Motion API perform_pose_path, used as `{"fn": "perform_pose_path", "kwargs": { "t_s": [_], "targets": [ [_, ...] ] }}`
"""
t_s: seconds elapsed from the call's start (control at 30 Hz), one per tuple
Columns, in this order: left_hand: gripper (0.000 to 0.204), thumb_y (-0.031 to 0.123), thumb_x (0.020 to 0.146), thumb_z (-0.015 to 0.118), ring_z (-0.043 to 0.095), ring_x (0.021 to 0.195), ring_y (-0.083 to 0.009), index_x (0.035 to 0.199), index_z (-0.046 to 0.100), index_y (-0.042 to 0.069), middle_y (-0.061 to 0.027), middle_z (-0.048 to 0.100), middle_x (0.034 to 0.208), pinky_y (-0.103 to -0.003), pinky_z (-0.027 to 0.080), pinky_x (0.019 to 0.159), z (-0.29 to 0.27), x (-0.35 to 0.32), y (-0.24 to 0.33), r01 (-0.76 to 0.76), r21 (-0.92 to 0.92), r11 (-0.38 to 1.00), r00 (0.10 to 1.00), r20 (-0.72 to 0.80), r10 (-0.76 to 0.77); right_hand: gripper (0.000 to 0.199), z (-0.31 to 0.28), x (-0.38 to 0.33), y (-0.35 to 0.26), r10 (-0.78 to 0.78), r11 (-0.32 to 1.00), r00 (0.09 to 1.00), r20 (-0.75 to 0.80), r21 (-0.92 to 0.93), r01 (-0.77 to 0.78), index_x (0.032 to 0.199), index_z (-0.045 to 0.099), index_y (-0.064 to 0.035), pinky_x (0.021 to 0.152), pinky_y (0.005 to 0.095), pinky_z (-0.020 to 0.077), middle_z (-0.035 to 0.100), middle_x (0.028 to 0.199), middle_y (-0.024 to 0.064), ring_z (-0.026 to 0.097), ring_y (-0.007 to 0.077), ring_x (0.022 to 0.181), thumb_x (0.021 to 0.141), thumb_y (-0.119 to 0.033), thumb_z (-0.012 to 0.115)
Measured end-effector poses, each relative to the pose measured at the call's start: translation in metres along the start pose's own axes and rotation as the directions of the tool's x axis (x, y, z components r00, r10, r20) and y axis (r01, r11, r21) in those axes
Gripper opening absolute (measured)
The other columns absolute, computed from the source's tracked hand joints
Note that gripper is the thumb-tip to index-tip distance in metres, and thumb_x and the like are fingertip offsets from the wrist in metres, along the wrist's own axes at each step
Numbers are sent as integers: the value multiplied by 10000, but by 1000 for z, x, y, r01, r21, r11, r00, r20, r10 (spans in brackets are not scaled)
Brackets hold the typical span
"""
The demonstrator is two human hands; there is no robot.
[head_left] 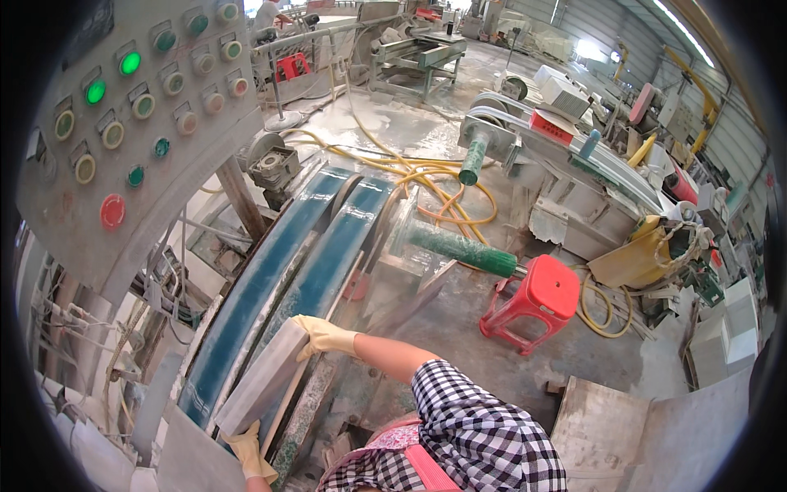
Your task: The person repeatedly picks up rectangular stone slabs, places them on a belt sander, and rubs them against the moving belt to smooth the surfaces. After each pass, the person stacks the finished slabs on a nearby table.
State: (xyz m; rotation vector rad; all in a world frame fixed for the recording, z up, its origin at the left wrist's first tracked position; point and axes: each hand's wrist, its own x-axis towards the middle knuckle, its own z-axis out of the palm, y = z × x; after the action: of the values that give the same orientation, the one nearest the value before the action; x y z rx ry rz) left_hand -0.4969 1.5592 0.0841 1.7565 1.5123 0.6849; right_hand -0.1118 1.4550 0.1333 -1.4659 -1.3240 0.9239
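Observation:
A long pale stone slab (261,384) is tilted along the near side of two wet blue conveyor belts (270,279). My right hand (325,338), in a cream rubber glove, is closed round its far end. At the near end my left hand (248,453), gloved the same way, grips the slab's lower corner. That hand's fingertips are partly hidden. Beside the slab runs a worn, green-stained metal rail (307,418). Another flat grey slab (193,455) stands below the belts, close to my left hand.
A control panel (156,107) with lit green buttons and a red stop button overhangs the left. A red plastic stool (537,299) stands to the right, near a green roller (463,248). Yellow hoses (426,172) lie on the wet floor. Leaning boards (602,426) occupy the lower right.

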Motion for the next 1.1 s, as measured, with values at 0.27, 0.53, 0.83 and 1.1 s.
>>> {"fn": "perform_pose_path", "kwargs": {
  "t_s": [0.27,0.53,0.83,1.1],
  "targets": [
    [937,167,632,932,575,1212,-364,1395,445,-76,-245,566,1323,-435,468,1022,4,0,0,-155,2,988,987,-41,155,644,5,7,12,-23,999,998,-56,-25,22,1155,593,-90,904,355,523,689,1040,47,638,173,1033,610,-35,931],
    [831,67,636,912,619,1134,-315,1337,487,-76,-219,629,1252,-401,503,980,-27,18,7,36,-290,956,955,292,52,566,14,-52,-82,131,978,984,-124,-143,-148,1080,632,-19,833,393,532,718,1014,187,693,340,993,647,-248,914],
    [626,113,701,858,639,1099,-208,1264,630,-35,-120,701,1172,-362,502,958,-20,-89,118,113,-183,977,452,885,114,506,48,-311,-67,551,737,775,-310,616,-277,1338,621,-50,974,332,485,687,1240,83,619,184,1142,911,-298,731],
    [623,263,858,715,576,1215,-232,1366,532,-49,-159,618,1326,-353,434,1054,108,-333,213,-46,-59,997,-70,996,56,483,135,-649,-78,803,590,-28,-595,802,-92,1190,693,41,932,337,517,707,1169,117,644,186,1085,840,-263,829]
  ]
}}
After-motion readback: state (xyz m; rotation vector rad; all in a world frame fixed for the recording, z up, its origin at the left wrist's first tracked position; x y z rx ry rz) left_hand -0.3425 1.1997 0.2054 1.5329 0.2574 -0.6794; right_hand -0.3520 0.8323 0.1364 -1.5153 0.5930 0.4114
